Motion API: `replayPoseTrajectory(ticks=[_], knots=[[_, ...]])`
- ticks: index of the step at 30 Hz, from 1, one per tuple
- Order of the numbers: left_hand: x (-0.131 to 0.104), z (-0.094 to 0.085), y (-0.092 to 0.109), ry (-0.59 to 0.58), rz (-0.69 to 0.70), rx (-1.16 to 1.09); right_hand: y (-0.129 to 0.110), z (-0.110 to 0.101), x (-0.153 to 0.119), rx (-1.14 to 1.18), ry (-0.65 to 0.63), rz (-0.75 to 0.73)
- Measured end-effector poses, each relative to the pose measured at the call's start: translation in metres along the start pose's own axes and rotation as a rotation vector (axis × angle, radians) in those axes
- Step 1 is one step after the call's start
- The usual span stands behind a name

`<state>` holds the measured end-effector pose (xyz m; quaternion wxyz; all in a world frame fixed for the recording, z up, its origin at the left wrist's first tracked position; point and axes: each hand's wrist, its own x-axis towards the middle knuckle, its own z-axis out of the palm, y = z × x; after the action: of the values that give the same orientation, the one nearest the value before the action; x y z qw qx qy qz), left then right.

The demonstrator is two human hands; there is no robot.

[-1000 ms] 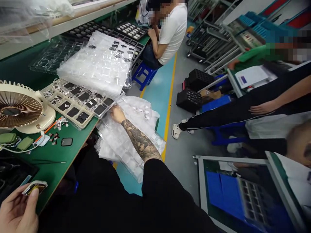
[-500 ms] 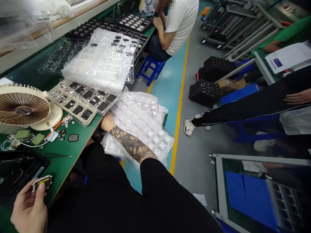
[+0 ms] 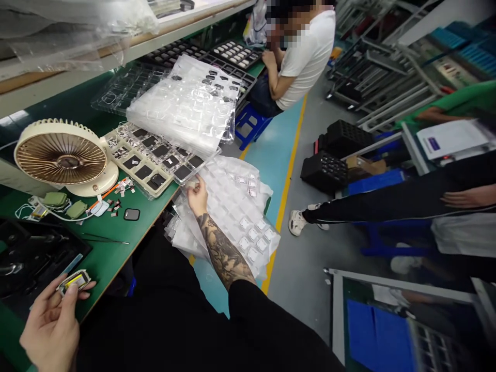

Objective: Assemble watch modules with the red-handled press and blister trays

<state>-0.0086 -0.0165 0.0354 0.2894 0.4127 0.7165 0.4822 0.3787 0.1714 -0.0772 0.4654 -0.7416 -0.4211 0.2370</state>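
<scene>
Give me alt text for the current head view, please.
A person's left hand holds a small open casing with a yellow part inside, while the right hand is by the corner of a clear parts tray. A beige fan stands on the green workbench; a co-worker sits beyond.

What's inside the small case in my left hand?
Inside the small case, a yellow strip shows beside a darker area. Your left hand covers part of the case; whatever lies there or under the strip is hidden.
</scene>
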Motion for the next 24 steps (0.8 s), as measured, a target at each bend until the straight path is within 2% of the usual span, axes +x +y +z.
replayPoseTrajectory(ticks=[2, 5, 8, 11, 15, 17, 19, 21, 24], knots=[[0.002, 0.0, 0.002, -0.004, -0.049, -0.055, -0.004, -0.021, -0.013, 0.063, 0.017, -0.001], [0.006, 0.0, 0.004, -0.042, -0.136, -0.151, -0.023, -0.044, -0.05, 0.153, -0.038, -0.049], [0.008, 0.003, 0.005, -0.132, -0.202, -0.272, -0.052, -0.045, -0.09, 0.32, -0.155, -0.181], [0.014, 0.006, 0.004, -0.166, -0.202, -0.378, -0.088, -0.019, -0.117, 0.426, -0.358, -0.298], [0.018, 0.004, 0.001, -0.113, -0.172, -0.446, -0.135, 0.032, -0.151, 0.524, -0.748, -0.38], [0.014, 0.001, 0.0, -0.092, -0.163, -0.465, -0.152, 0.051, -0.165, 0.518, -0.908, -0.467], [0.008, -0.003, -0.002, -0.082, -0.154, -0.483, -0.166, 0.066, -0.175, 0.492, -0.984, -0.608], [0.003, -0.007, -0.005, -0.083, -0.141, -0.499, -0.176, 0.078, -0.181, 0.468, -1.006, -0.751], [-0.004, -0.014, -0.007, -0.106, -0.101, -0.52, -0.186, 0.093, -0.186, 0.441, -1.051, -0.873]])
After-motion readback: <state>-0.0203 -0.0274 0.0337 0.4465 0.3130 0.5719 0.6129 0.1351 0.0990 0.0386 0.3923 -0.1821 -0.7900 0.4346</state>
